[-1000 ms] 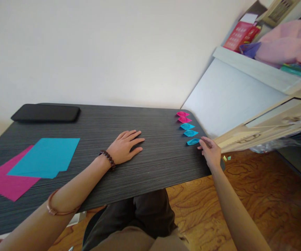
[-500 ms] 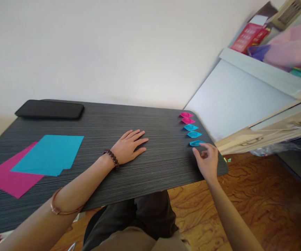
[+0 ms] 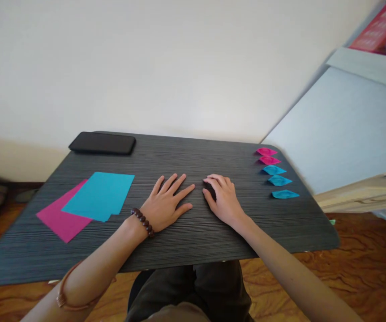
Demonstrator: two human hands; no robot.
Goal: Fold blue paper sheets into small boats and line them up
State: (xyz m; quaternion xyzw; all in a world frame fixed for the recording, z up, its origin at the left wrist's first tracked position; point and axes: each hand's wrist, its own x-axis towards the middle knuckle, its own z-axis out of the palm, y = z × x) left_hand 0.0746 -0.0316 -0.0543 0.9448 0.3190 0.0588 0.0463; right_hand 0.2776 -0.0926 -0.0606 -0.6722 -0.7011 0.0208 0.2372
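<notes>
My left hand (image 3: 164,201) lies on the dark striped table with its fingers spread and nothing in it. To its right, my right hand (image 3: 225,199) rests with fingers loosely curved and the thumb apart, also holding nothing. Folded paper boats stand in a column along the table's right side: two pink ones at the back, such as this pink paper boat (image 3: 267,160), and three blue ones in front. The nearest blue paper boat (image 3: 285,194) is slightly apart from the others. Left of my left hand, blue paper sheets (image 3: 100,194) partly cover pink paper (image 3: 67,223).
A black phone-shaped slab (image 3: 102,143) lies at the table's (image 3: 193,243) back left. The wall (image 3: 179,67) rises behind the table. A white cabinet (image 3: 357,120) stands close on the right, with a red box (image 3: 379,27) on top.
My right hand has left the nearest blue paper boat and moved left to the middle of the table. My left hand stays flat. The view has turned left.
</notes>
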